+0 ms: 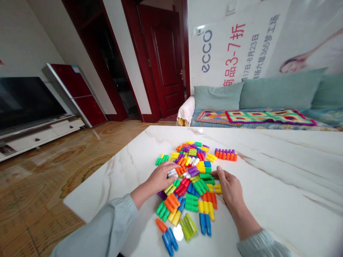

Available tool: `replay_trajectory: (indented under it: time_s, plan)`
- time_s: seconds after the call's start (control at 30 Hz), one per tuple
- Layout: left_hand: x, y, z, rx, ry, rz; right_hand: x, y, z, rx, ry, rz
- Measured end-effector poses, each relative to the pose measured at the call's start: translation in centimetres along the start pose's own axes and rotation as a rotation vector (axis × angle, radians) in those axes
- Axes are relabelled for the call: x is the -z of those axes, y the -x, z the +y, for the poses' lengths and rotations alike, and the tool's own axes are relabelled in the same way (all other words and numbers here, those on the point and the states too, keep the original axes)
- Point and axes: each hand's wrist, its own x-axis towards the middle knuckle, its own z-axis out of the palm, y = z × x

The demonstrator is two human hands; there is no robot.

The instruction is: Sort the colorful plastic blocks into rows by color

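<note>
A loose pile of bright plastic building blocks shaped like joined tubes lies on the white table. My left hand (pixel 162 177) is at the pile's left side, its thumb and fingers closed around a white block (pixel 172 173). At the right side, my right hand (pixel 229 186) has its thumb raised and apart; its fingertips touch the end of a green block (pixel 205 177). The other fingers are partly hidden behind the hand. Between the hands lie a purple block (pixel 193 171) and a red block (pixel 183 186).
A joined row of orange and purple blocks (pixel 225 155) lies beyond the pile, to the right. Nearer me are a lime block (pixel 188 227) and a blue block with an orange piece (pixel 169 241). A sofa with cushions (pixel 217 96) stands behind the marble-patterned table (pixel 281 185).
</note>
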Motion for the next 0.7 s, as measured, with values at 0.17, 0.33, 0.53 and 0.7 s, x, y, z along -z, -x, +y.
replay_trajectory:
  time_s: [0.17, 0.33, 0.53, 0.7]
  plan:
    - [-1.3, -2.5, 0.5, -0.038, -0.178, -0.051, 0.0, 0.0, 0.1, 0.0, -0.003, -0.003]
    - [-0.9, -3.7, 1.2, -0.023, -0.33, -0.141, -0.1, 0.0, 0.2, -0.005, -0.002, -0.003]
    - [0.1, -5.8, 1.3, -0.05, -0.281, -0.162, -0.1, 0.0, 0.2, -0.005, -0.002, -0.008]
    - [2.1, -8.6, 0.7, 0.007, -0.102, 0.03, 0.0, 0.0, 0.1, -0.005, 0.008, -0.002]
